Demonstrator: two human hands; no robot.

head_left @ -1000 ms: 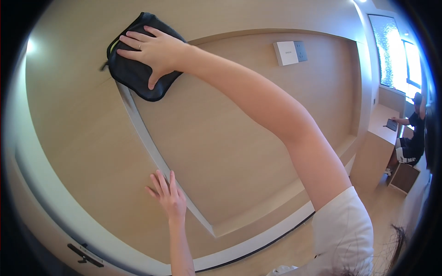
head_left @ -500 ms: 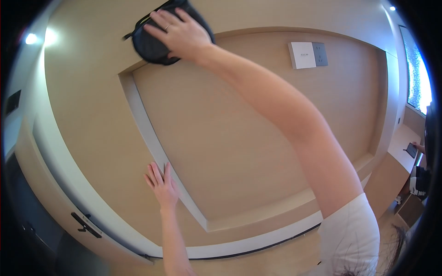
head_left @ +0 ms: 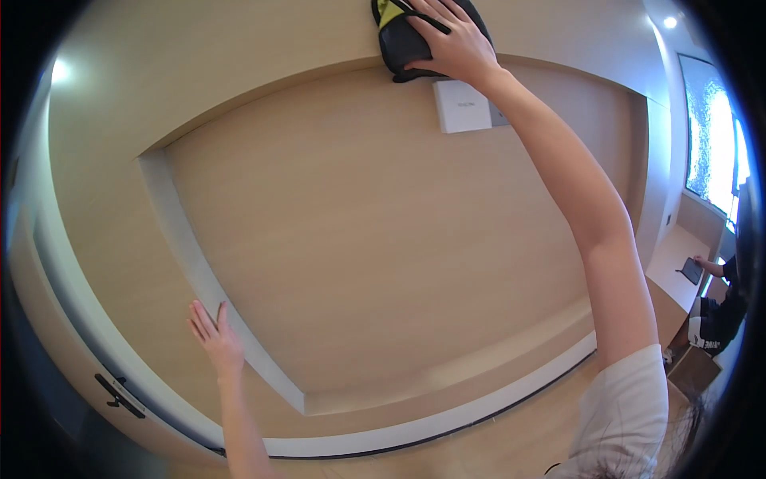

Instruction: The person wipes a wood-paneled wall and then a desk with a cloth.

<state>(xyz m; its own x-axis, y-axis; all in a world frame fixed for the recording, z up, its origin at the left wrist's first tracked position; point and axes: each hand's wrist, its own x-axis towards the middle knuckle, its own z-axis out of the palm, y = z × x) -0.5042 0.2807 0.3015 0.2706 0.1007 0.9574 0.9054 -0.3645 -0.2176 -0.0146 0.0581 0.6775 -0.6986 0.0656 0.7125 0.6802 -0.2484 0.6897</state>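
Note:
High on the wood-coloured wall (head_left: pixel 263 56), my right hand (head_left: pixel 467 52) lies over a soft black pouch (head_left: pixel 399 48) with a yellow-green patch. Its fingers press across the pouch and the thumb reaches along the lower side; the upper part is cut off by the picture's edge. Just below is a white square box (head_left: pixel 463 108). Lower left, my left hand (head_left: pixel 221 343) is open and empty, fingers up and apart. It is nearest the pale left edge (head_left: pixel 187 231) of the recessed wall panel (head_left: pixel 375 239); whether it touches cannot be made out.
Beside the white box, a grey wall socket (head_left: pixel 499 117) is mostly hidden by my right arm. A door with a black handle (head_left: pixel 120 397) stands at the lower left. At the far right, another person (head_left: pixel 722 295) holds a dark flat object (head_left: pixel 692 270) by a counter (head_left: pixel 674 271).
The black pouch and my right hand have moved right along the wall, and the yellow-green patch now shows. My left hand appears farther left and stays open. The whole view has shifted.

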